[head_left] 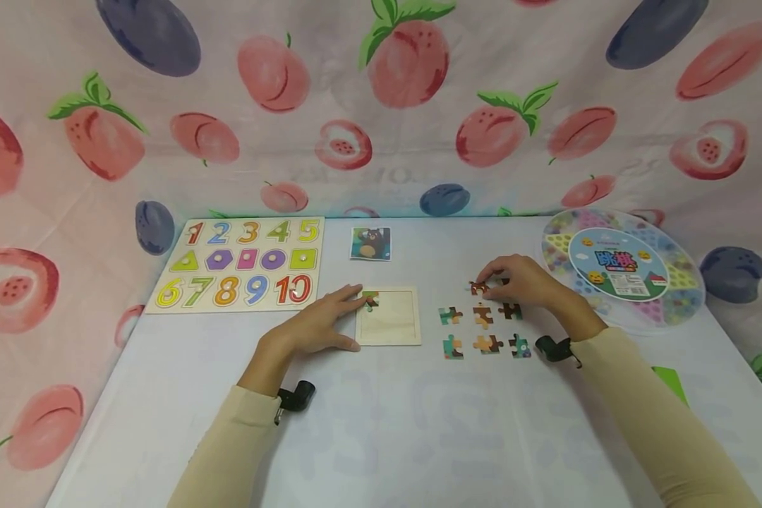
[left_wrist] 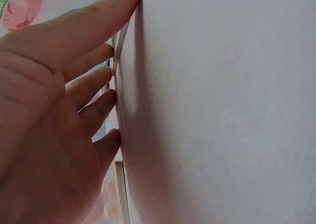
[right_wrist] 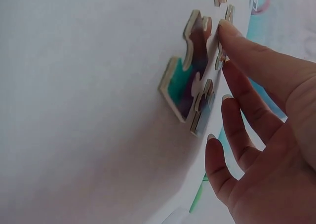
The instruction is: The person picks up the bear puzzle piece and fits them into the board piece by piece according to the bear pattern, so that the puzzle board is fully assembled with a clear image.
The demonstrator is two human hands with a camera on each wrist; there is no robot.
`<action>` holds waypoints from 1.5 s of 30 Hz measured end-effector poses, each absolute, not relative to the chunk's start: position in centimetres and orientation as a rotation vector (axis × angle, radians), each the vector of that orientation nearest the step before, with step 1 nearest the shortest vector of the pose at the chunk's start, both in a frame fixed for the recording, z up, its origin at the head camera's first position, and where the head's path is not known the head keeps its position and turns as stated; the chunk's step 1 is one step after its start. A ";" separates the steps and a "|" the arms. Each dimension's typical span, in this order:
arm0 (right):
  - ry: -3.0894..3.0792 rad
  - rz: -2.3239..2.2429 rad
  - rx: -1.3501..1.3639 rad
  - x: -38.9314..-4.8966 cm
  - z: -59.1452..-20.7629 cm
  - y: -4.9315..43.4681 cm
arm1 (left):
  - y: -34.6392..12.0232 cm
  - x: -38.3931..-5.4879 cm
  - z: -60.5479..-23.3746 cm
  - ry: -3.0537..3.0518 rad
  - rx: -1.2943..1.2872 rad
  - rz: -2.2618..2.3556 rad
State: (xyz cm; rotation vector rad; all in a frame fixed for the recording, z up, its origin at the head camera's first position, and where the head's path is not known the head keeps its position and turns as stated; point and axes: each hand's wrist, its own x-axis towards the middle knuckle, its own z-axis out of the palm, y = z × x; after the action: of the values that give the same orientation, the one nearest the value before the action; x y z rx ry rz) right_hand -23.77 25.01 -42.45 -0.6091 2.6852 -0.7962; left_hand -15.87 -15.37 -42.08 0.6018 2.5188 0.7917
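My left hand (head_left: 317, 321) has its fingers spread at the left side of a square wooden puzzle tray (head_left: 387, 344), fingertips at its upper-left corner and thumb by its lower-left. A green and brown puzzle piece (head_left: 371, 302) lies in that tray's upper-left corner. My right hand (head_left: 521, 281) reaches over the loose pieces, thumb and index finger pinching a brown puzzle piece (head_left: 479, 288) in the back row. Several other pieces, such as an orange-brown one (head_left: 482, 315), lie in rows nearer me. In the right wrist view, thumb and fingertip meet the piece's edges (right_wrist: 220, 57).
A picture card of a bear (head_left: 371, 244) lies behind the tray. The number and shape board (head_left: 228, 271) stands at the back left. A round game box (head_left: 622, 268) sits at the back right, close to my right hand. A green item (head_left: 671, 383) shows beside the right sleeve.
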 end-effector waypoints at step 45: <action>2.481 -1.216 -0.734 -24.1 -40.5 20.9 | -15.5 -15.9 -42.7 2.505 0.595 0.797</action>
State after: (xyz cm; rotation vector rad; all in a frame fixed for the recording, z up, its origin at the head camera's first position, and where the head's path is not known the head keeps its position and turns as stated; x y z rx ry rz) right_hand -24.07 20.94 -40.46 -0.7345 2.4805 -1.2161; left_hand -15.91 -15.55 -42.68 0.5947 2.5053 0.7971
